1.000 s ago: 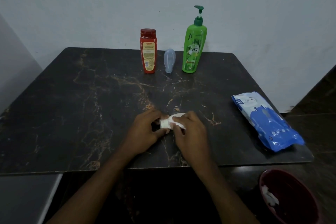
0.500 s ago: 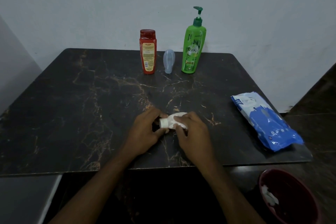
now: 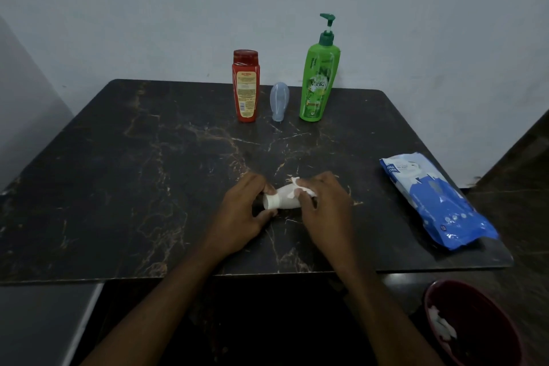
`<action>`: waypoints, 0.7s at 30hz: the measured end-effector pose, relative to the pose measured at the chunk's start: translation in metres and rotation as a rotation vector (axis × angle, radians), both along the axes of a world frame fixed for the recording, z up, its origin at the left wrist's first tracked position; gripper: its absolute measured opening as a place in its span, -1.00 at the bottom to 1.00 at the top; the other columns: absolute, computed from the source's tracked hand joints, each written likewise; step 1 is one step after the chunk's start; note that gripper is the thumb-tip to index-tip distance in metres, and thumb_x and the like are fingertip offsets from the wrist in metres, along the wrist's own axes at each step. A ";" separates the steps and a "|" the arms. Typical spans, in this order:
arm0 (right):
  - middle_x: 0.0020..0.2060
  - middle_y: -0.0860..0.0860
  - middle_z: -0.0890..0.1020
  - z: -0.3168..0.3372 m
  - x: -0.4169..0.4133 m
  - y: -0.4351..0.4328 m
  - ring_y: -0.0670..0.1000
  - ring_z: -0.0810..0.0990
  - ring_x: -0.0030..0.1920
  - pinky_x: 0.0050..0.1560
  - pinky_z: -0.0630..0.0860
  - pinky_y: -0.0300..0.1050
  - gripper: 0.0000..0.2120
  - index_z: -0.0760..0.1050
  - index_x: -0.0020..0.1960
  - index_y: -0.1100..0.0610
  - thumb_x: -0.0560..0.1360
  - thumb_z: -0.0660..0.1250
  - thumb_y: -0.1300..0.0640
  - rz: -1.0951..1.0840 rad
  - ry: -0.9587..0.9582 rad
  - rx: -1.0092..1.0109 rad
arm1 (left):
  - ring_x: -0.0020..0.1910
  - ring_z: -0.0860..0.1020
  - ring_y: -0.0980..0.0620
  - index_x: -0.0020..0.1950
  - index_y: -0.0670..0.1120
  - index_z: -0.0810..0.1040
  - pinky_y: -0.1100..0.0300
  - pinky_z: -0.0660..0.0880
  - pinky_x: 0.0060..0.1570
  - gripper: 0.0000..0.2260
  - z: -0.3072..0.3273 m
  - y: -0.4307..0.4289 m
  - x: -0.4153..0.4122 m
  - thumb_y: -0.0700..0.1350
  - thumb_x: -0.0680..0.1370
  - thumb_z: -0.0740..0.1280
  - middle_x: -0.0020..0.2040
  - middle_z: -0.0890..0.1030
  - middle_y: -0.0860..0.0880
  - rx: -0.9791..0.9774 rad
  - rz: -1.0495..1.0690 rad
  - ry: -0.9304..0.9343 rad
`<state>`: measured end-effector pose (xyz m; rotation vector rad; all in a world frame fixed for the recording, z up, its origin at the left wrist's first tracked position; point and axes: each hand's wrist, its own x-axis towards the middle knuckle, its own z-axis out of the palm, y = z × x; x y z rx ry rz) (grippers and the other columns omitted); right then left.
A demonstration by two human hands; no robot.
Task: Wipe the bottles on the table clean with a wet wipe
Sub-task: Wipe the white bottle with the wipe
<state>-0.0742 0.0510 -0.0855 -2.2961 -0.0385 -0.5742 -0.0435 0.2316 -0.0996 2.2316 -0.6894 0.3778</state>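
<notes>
Small white bottle lies on side at front middle of tabletop, between both hands. Long way runs left to right. Left hand pinches cap end. Right hand holds wet wipe on other end. Next rub likely goes along bottle.

Right hand slid wipe farther along white bottle.

Sm. white bottle on its side, wipe over it, well in front of upright green pump bottle; red bottle & blue-grey bottle just left.
</notes>
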 end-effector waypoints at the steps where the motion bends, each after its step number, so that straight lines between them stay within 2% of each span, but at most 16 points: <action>1: -0.02 -0.08 0.49 0.001 -0.002 0.004 -0.18 0.48 -0.09 -0.04 0.37 -0.50 -0.77 0.62 0.15 0.08 0.53 0.32 0.24 0.067 0.002 -0.018 | 0.00 0.55 0.11 0.03 -0.07 0.54 0.17 0.49 0.00 -0.66 0.000 0.000 0.000 -0.24 0.36 0.59 0.03 0.57 0.05 0.005 -0.003 -0.003; 3: -0.04 -0.07 0.48 0.001 -0.005 0.009 -0.19 0.46 -0.12 -0.07 0.35 -0.51 -0.77 0.62 0.14 0.12 0.54 0.30 0.27 0.177 -0.013 -0.046 | 0.00 0.53 0.13 0.03 -0.08 0.54 0.16 0.49 0.00 -0.67 0.000 0.000 0.000 -0.23 0.37 0.59 0.03 0.55 0.06 0.018 -0.006 -0.012; 7: -0.01 -0.09 0.47 0.002 0.000 0.002 -0.18 0.45 -0.13 -0.06 0.44 -0.33 -0.75 0.61 0.17 0.04 0.55 0.29 0.23 0.002 0.002 -0.050 | 0.02 0.55 0.11 0.04 -0.05 0.54 0.13 0.51 0.01 -0.67 0.001 0.000 -0.001 -0.21 0.38 0.59 0.05 0.55 0.07 0.025 -0.008 -0.024; 11: -0.04 -0.08 0.46 0.004 -0.006 0.013 -0.12 0.50 -0.13 -0.12 0.50 -0.24 -0.75 0.62 0.11 0.09 0.54 0.24 0.28 0.224 -0.009 -0.107 | -0.01 0.54 0.13 0.03 -0.06 0.54 0.18 0.50 -0.04 -0.68 0.001 0.000 -0.002 -0.23 0.39 0.58 0.04 0.54 0.07 0.029 -0.006 -0.020; 13: -0.04 -0.10 0.45 0.006 -0.001 0.008 -0.12 0.51 -0.11 -0.13 0.41 -0.41 -0.74 0.62 0.13 0.09 0.54 0.25 0.27 0.124 0.022 -0.060 | 0.00 0.53 0.14 0.04 -0.05 0.54 0.22 0.49 -0.02 -0.68 0.001 0.000 -0.002 -0.22 0.39 0.58 0.05 0.54 0.07 0.035 -0.001 -0.021; 15: -0.02 -0.11 0.44 0.010 0.004 0.000 -0.12 0.49 -0.08 -0.17 0.31 -0.48 -0.74 0.61 0.16 0.07 0.55 0.27 0.26 0.006 0.071 -0.057 | 0.00 0.52 0.15 0.04 -0.04 0.54 0.26 0.48 -0.01 -0.68 0.002 0.000 -0.001 -0.21 0.39 0.58 0.05 0.54 0.08 0.045 0.002 -0.020; 17: -0.01 -0.07 0.45 0.013 0.003 0.003 -0.10 0.48 -0.11 -0.17 0.35 -0.38 -0.74 0.61 0.16 0.08 0.53 0.27 0.27 0.070 0.067 -0.166 | 0.00 0.51 0.16 0.04 -0.06 0.54 0.30 0.46 -0.01 -0.69 0.002 0.000 -0.001 -0.22 0.39 0.58 0.05 0.53 0.08 0.051 0.002 -0.021; 18: -0.01 -0.05 0.45 0.013 -0.001 0.009 -0.08 0.49 -0.12 -0.14 0.44 -0.27 -0.75 0.61 0.14 0.11 0.53 0.27 0.27 0.153 0.059 -0.203 | -0.02 0.50 0.16 0.03 -0.07 0.54 0.31 0.45 -0.02 -0.69 0.002 -0.001 -0.001 -0.23 0.39 0.57 0.04 0.53 0.08 0.052 -0.001 -0.020; 19: -0.02 -0.04 0.45 0.014 -0.004 0.012 -0.06 0.50 -0.13 -0.12 0.51 -0.15 -0.78 0.61 0.11 0.13 0.53 0.27 0.27 0.217 0.056 -0.217 | -0.03 0.50 0.15 0.02 -0.08 0.54 0.30 0.45 -0.03 -0.70 0.002 -0.001 -0.001 -0.23 0.39 0.57 0.03 0.52 0.07 0.050 -0.005 -0.020; 21: -0.03 -0.03 0.47 0.014 -0.003 0.011 -0.03 0.53 -0.12 -0.09 0.54 -0.08 -0.78 0.62 0.11 0.12 0.52 0.30 0.27 0.203 0.057 -0.195 | -0.03 0.49 0.15 0.02 -0.09 0.54 0.28 0.45 -0.04 -0.71 0.002 -0.001 -0.002 -0.23 0.40 0.57 0.03 0.52 0.07 0.053 -0.005 -0.018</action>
